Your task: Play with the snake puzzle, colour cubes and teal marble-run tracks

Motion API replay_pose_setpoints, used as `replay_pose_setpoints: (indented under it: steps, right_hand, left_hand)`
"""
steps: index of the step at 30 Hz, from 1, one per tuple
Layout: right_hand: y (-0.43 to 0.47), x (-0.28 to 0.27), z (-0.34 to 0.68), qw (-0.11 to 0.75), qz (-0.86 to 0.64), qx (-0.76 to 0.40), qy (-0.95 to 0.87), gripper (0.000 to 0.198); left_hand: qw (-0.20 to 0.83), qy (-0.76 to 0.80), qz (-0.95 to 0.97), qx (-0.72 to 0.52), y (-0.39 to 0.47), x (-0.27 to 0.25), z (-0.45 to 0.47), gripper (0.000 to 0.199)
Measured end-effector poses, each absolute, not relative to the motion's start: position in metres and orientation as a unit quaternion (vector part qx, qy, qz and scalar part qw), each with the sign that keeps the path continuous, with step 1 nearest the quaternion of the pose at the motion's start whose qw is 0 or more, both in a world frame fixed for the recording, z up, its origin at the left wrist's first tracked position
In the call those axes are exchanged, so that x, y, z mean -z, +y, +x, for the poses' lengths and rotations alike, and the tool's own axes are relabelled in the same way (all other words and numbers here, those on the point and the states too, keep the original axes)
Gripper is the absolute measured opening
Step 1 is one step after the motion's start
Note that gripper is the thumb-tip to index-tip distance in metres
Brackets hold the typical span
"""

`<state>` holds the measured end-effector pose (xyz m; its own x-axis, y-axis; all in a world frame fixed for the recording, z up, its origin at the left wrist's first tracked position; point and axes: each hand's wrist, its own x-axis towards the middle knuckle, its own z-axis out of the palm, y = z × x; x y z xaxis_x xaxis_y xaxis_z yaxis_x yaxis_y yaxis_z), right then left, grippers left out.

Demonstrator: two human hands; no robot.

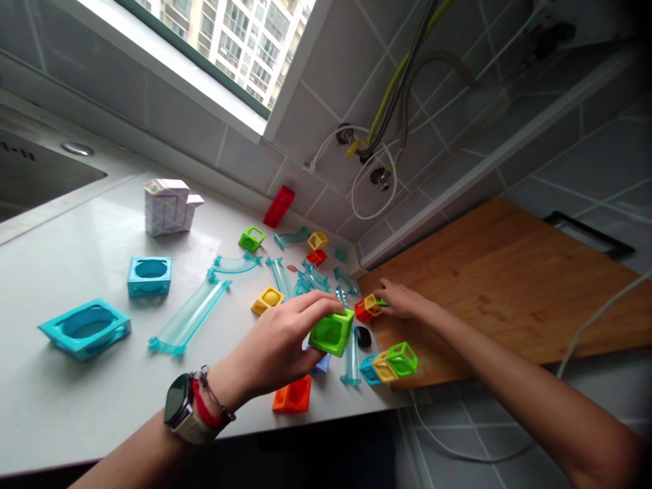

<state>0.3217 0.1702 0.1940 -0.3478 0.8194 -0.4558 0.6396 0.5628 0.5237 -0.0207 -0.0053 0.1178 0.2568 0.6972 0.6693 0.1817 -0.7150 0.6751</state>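
Note:
My left hand (278, 336), with a watch on the wrist, grips a bright green hollow cube block (329, 333) above the counter. An orange block (293, 395) and a partly covered purple block (320, 365) are below it. Farther right, my right hand (400, 299) closes its fingers on a green piece (382, 303), mostly hidden, at the end of a yellow block (371, 304) joined to a red block (363, 311). Nearby is a column of blue, yellow and green blocks (386, 365). Between the hands lie a clear blue track piece (351, 360) and a black rounded object (363, 337).
Blue blocks (149, 275) and a patterned carton (168, 210) stand on the white counter (102, 251). More clear track pieces (193, 316), a yellow block (267, 300) and a red block (279, 206) are scattered about. A wooden board (489, 285) leans right; cables (407, 81) hang above.

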Motion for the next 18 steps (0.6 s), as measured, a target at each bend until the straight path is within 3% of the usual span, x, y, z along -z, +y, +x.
replay_pose_setpoints:
  steps: [6,11,18]
  right_hand:
    - [0.166,-0.199,0.318,0.35,0.463,-0.138,0.803,0.039]
    - [0.161,-0.201,0.319,0.349,0.467,-0.128,0.802,0.029]
    - [0.159,-0.227,0.308,0.257,0.496,-0.118,0.821,0.043]
  left_hand:
    - [0.238,0.301,0.758,-0.526,-0.003,-0.117,-0.023,0.05]
    - [0.233,0.338,0.756,-0.51,0.0,-0.113,-0.023,0.054]
    - [0.276,0.361,0.665,-0.593,0.005,-0.101,-0.016,0.055]
